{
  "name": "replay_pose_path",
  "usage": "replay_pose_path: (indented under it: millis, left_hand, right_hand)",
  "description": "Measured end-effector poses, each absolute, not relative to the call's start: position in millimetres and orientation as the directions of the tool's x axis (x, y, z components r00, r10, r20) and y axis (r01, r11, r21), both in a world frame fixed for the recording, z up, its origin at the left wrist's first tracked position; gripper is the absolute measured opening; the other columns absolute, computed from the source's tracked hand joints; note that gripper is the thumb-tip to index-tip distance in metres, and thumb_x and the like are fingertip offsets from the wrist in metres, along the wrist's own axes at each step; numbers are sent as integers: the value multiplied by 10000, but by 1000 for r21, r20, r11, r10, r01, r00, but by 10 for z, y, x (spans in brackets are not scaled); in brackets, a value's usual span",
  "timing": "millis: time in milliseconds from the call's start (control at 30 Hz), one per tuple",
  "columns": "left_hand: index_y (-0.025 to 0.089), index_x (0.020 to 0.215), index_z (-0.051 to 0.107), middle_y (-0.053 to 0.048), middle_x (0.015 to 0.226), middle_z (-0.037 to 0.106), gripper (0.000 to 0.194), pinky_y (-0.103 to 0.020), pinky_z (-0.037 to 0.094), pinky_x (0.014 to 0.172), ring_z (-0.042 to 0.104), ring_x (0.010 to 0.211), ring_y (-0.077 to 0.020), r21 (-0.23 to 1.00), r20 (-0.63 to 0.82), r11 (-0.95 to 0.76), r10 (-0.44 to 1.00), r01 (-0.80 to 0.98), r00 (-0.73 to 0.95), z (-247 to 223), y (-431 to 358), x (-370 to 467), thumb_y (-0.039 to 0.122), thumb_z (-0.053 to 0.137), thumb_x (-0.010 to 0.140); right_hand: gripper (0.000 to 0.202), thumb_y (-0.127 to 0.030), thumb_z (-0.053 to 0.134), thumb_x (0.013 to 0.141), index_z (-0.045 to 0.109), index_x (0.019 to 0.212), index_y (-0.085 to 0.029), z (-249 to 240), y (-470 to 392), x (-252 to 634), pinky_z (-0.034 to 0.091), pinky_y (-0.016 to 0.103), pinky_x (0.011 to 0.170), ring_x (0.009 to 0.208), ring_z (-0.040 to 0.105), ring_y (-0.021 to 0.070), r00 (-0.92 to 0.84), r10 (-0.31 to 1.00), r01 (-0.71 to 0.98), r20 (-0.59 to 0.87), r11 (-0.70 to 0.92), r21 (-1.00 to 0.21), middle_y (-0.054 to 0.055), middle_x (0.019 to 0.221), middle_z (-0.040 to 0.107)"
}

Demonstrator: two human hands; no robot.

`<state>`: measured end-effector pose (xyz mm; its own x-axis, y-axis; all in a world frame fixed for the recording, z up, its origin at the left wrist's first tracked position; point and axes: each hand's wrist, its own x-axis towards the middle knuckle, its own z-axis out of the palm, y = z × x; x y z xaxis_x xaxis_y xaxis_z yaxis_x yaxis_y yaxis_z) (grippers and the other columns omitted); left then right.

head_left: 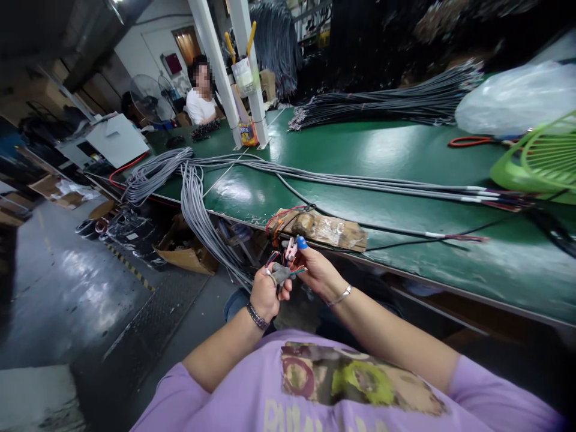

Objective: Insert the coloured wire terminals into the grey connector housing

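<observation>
My left hand [265,295] is closed around the end of a grey cable [281,275], in front of the bench edge. Thin coloured wires [297,270] fan out from that end, red, blue and green among them. Close beside it, my right hand [320,273] pinches a small pinkish-white piece [291,248], whose exact kind I cannot make out. A blue cover [302,242] wraps one fingertip of this hand. Just beyond both hands, a wooden block [330,229] wrapped in clear tape lies at the bench edge, with red and black wires at its left end.
Long grey cables [315,174] run along the green bench [382,150], and a bundle [193,192] hangs over its edge. At the right are a green basket-like object [535,159] and a plastic bag [517,99]. A white post [252,72] rises behind; a person [201,107] sits farther back.
</observation>
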<state>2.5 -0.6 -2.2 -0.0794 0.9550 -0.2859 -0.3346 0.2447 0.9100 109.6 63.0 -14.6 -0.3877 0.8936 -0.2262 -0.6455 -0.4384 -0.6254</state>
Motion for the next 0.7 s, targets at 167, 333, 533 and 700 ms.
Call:
replay_pose_path:
  millis: [167,333,533,700]
  left_hand:
    - [177,600,462,26,428,539,292,-168,187,304,390,280,-51,910,-293,249,952,-332,-89,-38,-17,8,384,667,617]
    - [171,598,479,25,430,542,277,-168,199,299,386,276,-50,911,-286,243,955,-333,-85,-18,-90,-15,371,670,615]
    - [169,599,500,24,426,554,257,-165,222,287,394,274,-54,904,-265,217,961,-368,-83,44,-120,-64,350,681,586]
    - [166,584,497,26,404,540,242,-161,206,276,385,263,-55,893,-275,238,961,-382,-43,81,-41,-99,328,676,583]
  right_hand:
    - [421,-578,714,657,629,691,-167,-145,597,1099,421,243,528,529,516,103,-421,879,-656,-224,-466,-593,-12,594,605]
    - [399,-563,716,667,632,725,-177,-104,580,1128,427,231,515,543,524,102,-450,866,-644,-218,-484,-592,-12,630,611]
    - [370,-493,786,610,664,731,-166,-124,580,1154,416,214,510,551,495,90,-407,891,-609,-201,-429,-667,-13,631,588]
    - [401,-554,715,671,670,734,-160,-191,589,1144,404,231,527,562,493,99,-388,910,-604,-149,-373,-704,-2,625,585]
